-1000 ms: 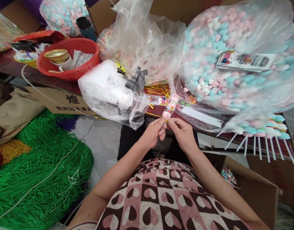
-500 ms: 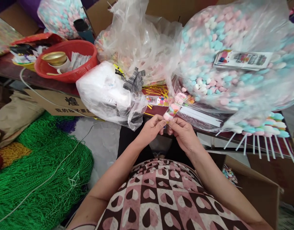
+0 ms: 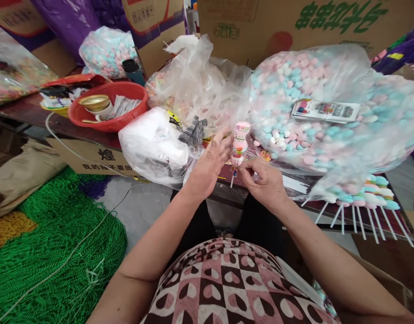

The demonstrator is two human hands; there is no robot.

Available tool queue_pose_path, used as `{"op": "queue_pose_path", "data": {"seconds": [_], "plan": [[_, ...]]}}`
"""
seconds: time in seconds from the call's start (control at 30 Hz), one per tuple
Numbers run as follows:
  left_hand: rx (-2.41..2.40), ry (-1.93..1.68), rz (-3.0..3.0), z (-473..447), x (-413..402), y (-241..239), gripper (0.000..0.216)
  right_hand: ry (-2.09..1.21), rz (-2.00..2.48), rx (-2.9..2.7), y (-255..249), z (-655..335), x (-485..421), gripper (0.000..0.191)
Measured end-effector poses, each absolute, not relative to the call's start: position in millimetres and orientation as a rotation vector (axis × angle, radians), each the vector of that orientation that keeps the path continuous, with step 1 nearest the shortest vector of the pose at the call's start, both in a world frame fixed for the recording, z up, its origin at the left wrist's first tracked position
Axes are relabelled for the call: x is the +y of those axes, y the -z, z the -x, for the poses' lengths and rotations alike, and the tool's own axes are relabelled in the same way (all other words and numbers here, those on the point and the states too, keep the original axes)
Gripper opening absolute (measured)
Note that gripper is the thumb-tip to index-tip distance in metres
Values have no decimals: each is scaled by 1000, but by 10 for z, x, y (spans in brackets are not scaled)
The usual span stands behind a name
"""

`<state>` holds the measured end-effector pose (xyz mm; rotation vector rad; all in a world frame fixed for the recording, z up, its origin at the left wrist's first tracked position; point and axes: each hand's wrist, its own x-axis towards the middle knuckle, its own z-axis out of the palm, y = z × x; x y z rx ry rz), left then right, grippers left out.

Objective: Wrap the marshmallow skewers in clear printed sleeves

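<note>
A wrapped marshmallow lollipop point(image 3: 239, 143) stands nearly upright over the table edge, its pink and striped pieces inside clear printed film. Its white stick points down, with the film gathered at the top of the stick. My right hand point(image 3: 265, 180) is closed, thumb and index finger pinching at that gathered neck. On the other side of the sweet, my left hand point(image 3: 210, 164) is open with fingers raised and stretched. Whether its fingertips touch the film, I cannot tell. Unwrapped marshmallow sticks point(image 3: 365, 193) lie in a row at the right table edge.
A big clear bag of marshmallows point(image 3: 331, 135) fills the right, with a stack of printed wrappers point(image 3: 324, 110) on it. To the left are a white plastic bag point(image 3: 153, 150) and a red basket point(image 3: 109, 121). Green cords point(image 3: 58, 234) cover the lower left.
Both hands were together at the lollipop's neck; my left hand has let go and opened out to the left. The lollipop now stands more upright, and the view has tilted up.
</note>
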<state>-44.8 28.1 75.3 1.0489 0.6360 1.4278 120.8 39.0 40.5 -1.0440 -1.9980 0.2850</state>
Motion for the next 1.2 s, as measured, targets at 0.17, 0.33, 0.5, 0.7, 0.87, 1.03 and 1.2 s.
{"op": "queue_pose_path", "data": {"seconds": [0.17,0.33,0.5,0.7,0.87,1.03,1.2], "plan": [[683,-1298,-1045,496,57,-820,62,-108,1066,-1967,-468,-1226,589,15],[796,-878,-1096,453,-8,-510,63,-63,1055,-1936,-665,-1175,506,16],[646,-1158,-696,540,195,-559,72,-275,946,-2057,-582,-1117,268,16],[802,-876,-954,574,116,-541,71,-289,1048,-1941,-552,-1147,340,16],[824,-969,-795,464,185,-324,62,-403,991,-1994,-575,-1120,227,17],[910,-1149,-1070,450,122,-458,25,-785,1153,-1788,-338,-1201,158,10],[986,-969,-1740,432,-78,-430,27,-1247,1039,-1410,-267,-1306,172,17]]}}
